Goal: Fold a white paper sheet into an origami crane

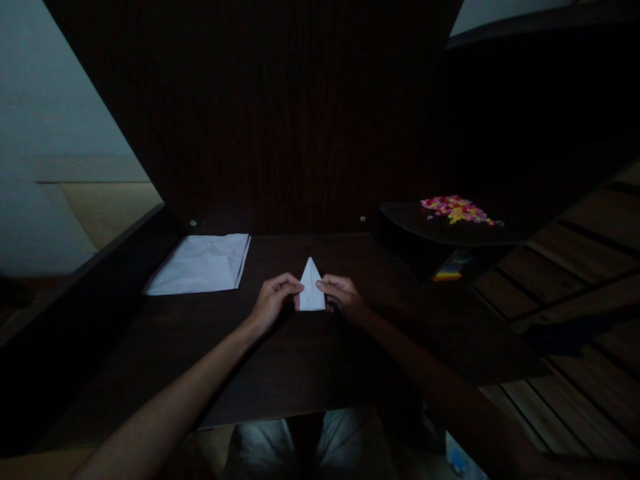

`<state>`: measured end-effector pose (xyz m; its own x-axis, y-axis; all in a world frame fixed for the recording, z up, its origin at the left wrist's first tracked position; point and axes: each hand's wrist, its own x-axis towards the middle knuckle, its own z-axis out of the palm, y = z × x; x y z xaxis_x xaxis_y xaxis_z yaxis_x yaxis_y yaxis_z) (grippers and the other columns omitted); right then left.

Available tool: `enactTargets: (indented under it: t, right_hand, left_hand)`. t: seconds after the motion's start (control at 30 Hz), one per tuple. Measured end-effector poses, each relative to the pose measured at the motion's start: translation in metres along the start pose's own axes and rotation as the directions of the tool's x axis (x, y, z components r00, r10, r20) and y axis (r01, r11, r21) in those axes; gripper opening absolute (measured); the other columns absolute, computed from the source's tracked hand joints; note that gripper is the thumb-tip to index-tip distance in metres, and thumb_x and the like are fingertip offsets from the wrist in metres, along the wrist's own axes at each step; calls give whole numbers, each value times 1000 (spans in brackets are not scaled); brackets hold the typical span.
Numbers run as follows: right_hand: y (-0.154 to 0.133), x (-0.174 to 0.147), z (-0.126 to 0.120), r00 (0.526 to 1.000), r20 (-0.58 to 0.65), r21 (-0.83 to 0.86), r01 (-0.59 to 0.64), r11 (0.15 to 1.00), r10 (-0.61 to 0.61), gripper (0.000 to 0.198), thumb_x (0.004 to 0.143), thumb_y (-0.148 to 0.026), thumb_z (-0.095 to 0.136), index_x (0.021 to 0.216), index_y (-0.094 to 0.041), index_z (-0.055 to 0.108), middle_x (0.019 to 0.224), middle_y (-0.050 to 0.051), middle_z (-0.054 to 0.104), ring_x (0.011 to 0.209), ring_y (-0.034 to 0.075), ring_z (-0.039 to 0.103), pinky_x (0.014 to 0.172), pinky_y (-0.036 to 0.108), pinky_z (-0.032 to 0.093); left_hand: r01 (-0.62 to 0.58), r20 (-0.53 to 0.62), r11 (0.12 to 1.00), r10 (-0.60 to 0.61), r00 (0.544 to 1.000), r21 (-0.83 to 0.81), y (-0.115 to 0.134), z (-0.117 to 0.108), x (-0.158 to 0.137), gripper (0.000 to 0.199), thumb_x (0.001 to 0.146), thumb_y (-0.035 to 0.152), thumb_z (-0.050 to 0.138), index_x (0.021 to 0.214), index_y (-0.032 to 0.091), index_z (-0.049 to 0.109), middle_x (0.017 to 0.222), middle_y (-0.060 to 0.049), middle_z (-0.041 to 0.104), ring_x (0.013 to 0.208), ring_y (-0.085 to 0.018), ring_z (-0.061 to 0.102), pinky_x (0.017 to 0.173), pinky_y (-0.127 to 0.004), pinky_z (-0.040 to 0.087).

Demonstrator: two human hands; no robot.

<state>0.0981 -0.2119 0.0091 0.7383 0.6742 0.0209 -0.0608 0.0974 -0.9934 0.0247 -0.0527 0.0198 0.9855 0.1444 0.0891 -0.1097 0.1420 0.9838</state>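
Observation:
Between my two hands is a small piece of folded white paper (311, 293), with a pointed top and a straight bottom edge. A crease runs down from its tip. My left hand (277, 293) pinches its left side, thumb on the front and fingers behind. On the right side, my right hand (345, 295) grips it the same way. The fingers behind the paper are partly hidden. The folded paper is held above the dark desk, tip pointing away from me.
Creased white sheets (200, 265) lie at the desk's back left. A raised dark side panel (100, 300) borders the left. To the right, a rounded shelf (400, 217) holds a heap of small pink, red and yellow pieces (457, 208). A tall dark back panel (280, 120) stands behind.

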Motion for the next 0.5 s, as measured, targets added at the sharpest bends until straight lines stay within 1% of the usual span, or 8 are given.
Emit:
enactTargets:
  t: [0.07,0.17,0.3,0.4,0.5]
  right_hand:
    - [1,1,-1,999,-38,-10,15,1000,-15,33,74,-46,61,62,-17,52,45,-6,48,37,6,45,35,16,32]
    - [3,4,-2,994,-103,-37,29,999,-32,34,75,-49,59,65,-18,50,44,-6,49,35,6,45,32,16,32]
    - [5,7,-1,991,-125,-55,37,998,-44,35,76,-53,56,72,-18,49,46,-7,49,32,6,45,29,15,34]
    - [6,7,1,992,-116,-31,36,999,-39,36,75,-53,57,83,-20,46,54,-8,54,33,8,49,27,16,36]
    - [8,9,1,989,-109,25,98,995,-95,41,72,-48,63,95,-22,41,65,-7,58,40,10,56,33,20,45]
  left_hand:
    - [13,6,1000,-13,1000,15,2,2,-1,17,75,30,62,68,15,59,53,3,57,48,-11,53,54,-24,42]
    - [28,-3,999,-28,1000,32,2,4,-1,22,75,34,65,84,15,58,55,4,58,48,-12,56,55,-25,45]
    - [-2,51,1000,1,999,14,-1,5,-2,45,71,32,70,107,17,48,63,5,58,53,-12,61,56,-25,49]
    - [-43,66,998,41,997,44,-3,5,-3,46,74,30,68,110,18,43,66,5,57,56,-12,63,59,-25,50]
    - [-73,28,996,72,997,54,-4,5,-3,39,75,29,67,103,18,43,67,5,57,58,-12,63,60,-26,52]
